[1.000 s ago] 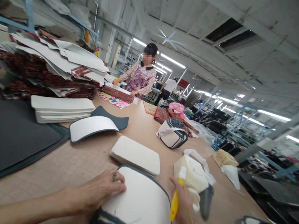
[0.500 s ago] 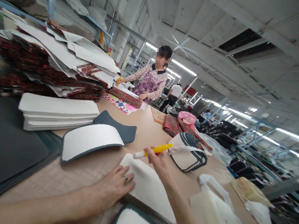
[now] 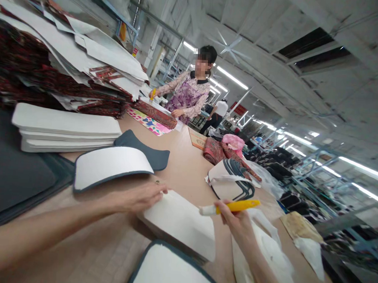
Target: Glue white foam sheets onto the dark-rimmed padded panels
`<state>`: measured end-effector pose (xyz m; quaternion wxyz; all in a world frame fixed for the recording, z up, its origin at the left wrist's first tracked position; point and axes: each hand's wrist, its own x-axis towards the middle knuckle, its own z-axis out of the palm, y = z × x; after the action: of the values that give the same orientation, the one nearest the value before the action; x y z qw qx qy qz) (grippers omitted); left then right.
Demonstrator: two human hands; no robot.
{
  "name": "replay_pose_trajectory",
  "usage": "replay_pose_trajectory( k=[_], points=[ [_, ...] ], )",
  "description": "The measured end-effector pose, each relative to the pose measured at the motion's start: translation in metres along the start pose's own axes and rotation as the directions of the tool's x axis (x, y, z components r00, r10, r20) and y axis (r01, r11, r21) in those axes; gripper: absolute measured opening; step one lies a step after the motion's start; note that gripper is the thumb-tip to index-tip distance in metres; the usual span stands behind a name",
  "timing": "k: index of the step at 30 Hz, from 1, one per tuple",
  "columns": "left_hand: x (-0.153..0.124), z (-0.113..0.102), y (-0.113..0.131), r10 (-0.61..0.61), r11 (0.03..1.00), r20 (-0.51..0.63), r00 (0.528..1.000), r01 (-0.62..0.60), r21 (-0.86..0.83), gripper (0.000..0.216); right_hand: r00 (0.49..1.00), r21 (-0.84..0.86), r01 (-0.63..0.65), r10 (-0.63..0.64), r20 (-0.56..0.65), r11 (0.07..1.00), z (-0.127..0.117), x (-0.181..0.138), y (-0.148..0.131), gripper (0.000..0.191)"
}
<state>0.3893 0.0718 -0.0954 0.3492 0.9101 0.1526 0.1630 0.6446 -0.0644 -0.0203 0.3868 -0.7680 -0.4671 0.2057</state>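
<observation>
My right hand [image 3: 235, 217] grips a brush [image 3: 241, 205] by its yellow handle, with the pale bristle end pointing left over a stack of white panels [image 3: 180, 222]. The bristles are close above the right part of the top panel; whether they touch it I cannot tell. At the stack's far left corner, my left hand [image 3: 145, 197] has its fingers drawn together on the top panel's edge, the thumb hidden. In front lies a white panel with a dark border [image 3: 171, 270]. Another dark-edged white panel [image 3: 112, 166] lies curved beyond my left forearm.
A pile of white panels [image 3: 68, 130] stands at left beside dark sheets [image 3: 14, 177]. Behind rises a tall heap of patterned red material [image 3: 52, 77]. Rolled dark-edged panels [image 3: 229, 182] and a white plastic bag [image 3: 265, 253] lie at right. A co-worker [image 3: 188, 90] stands across the table.
My right hand has moved right and toward me with the brush. My left hand has slid from lying on the stack to its far left corner. The view has shifted slightly.
</observation>
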Motion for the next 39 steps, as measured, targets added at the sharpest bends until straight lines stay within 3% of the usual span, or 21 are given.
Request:
replay_pose_trajectory(
  k=[2, 4, 6, 9, 12, 15, 18, 20, 22, 25, 27, 29, 31, 33, 34, 36, 39],
  points=[
    [0.009, -0.007, -0.011, -0.025, 0.993, 0.017, 1.000, 0.027, -0.118, 0.036, 0.974, 0.106, 0.055, -0.077, 0.215, 0.993, 0.044, 0.000, -0.028, 0.035],
    [0.013, -0.011, -0.014, -0.015, 0.990, 0.067, 0.998, 0.025, -0.139, 0.038, 0.939, 0.154, 0.072, -0.119, 0.323, 0.985, 0.084, -0.001, -0.052, 0.034],
    [0.013, -0.014, -0.010, -0.022, 0.993, 0.105, 0.994, 0.034, -0.113, 0.040, 0.912, 0.166, 0.076, -0.136, 0.388, 0.983, 0.101, -0.005, -0.060, 0.032],
    [0.008, -0.018, 0.003, -0.064, 0.997, 0.134, 0.989, 0.067, -0.023, 0.039, 0.915, 0.068, 0.028, -0.053, 0.399, 0.997, 0.072, -0.018, -0.038, 0.030],
    [0.002, -0.018, 0.015, -0.036, 0.998, 0.185, 0.982, 0.024, 0.065, 0.035, 0.962, -0.140, -0.096, 0.128, 0.240, 0.985, 0.004, -0.035, 0.001, 0.034],
    [-0.002, -0.015, 0.021, 0.019, 0.980, 0.185, 0.983, -0.055, 0.191, 0.044, 0.986, -0.185, -0.127, 0.144, 0.083, 0.975, -0.045, -0.049, 0.017, 0.038],
    [0.000, -0.015, 0.023, 0.049, 0.967, 0.181, 0.982, -0.092, 0.238, 0.031, 0.996, -0.038, -0.085, 0.084, -0.026, 0.996, -0.045, -0.055, 0.005, 0.038],
    [0.003, -0.018, 0.023, 0.051, 0.978, 0.207, 0.977, -0.091, 0.188, 0.020, 0.999, 0.091, -0.018, 0.015, 0.034, 0.996, -0.026, -0.056, -0.008, 0.044],
    [0.007, -0.021, 0.021, 0.041, 0.988, 0.227, 0.973, -0.074, 0.137, 0.007, 0.986, 0.116, 0.063, -0.080, 0.148, 0.991, -0.005, -0.055, -0.013, 0.042],
    [0.015, -0.026, 0.014, 0.010, 0.996, 0.158, 0.987, -0.024, 0.088, 0.009, 0.940, -0.133, 0.264, -0.224, 0.255, 0.955, 0.013, -0.050, -0.003, 0.040],
    [0.019, -0.034, 0.010, -0.023, 0.999, 0.061, 0.998, 0.021, 0.034, 0.008, 0.932, -0.290, 0.352, -0.305, 0.195, 0.890, 0.009, -0.046, 0.007, 0.037],
    [0.022, -0.048, 0.014, -0.058, 0.998, -0.062, 0.996, 0.055, -0.043, 0.011, 0.936, -0.339, 0.342, -0.350, 0.040, 0.876, -0.006, -0.045, 0.006, 0.027],
    [0.022, -0.066, 0.026, -0.085, 0.985, -0.252, 0.964, 0.043, -0.167, 0.019, 0.931, -0.317, 0.284, -0.339, -0.134, 0.905, -0.029, -0.053, -0.009, 0.028],
    [0.019, -0.083, 0.046, -0.129, 0.942, -0.463, 0.877, -0.038, -0.335, 0.027, 0.910, -0.201, 0.238, -0.290, -0.296, 0.950, -0.052, -0.070, -0.032, 0.040],
    [0.016, -0.087, 0.058, -0.157, 0.910, -0.513, 0.844, -0.079, -0.408, 0.033, 0.899, -0.103, 0.220, -0.243, -0.365, 0.970, -0.062, -0.082, -0.042, 0.045],
    [0.008, -0.088, 0.081, -0.206, 0.837, -0.502, 0.840, -0.114, -0.535, 0.044, 0.893, 0.097, 0.166, -0.108, -0.437, 0.981, -0.074, -0.107, -0.055, 0.055],
    [-0.004, -0.071, 0.107, -0.240, 0.717, -0.362, 0.901, -0.087, -0.691, 0.038, 0.925, 0.332, 0.001, 0.125, -0.358, 0.943, -0.071, -0.144, -0.050, 0.057]
  ],
)
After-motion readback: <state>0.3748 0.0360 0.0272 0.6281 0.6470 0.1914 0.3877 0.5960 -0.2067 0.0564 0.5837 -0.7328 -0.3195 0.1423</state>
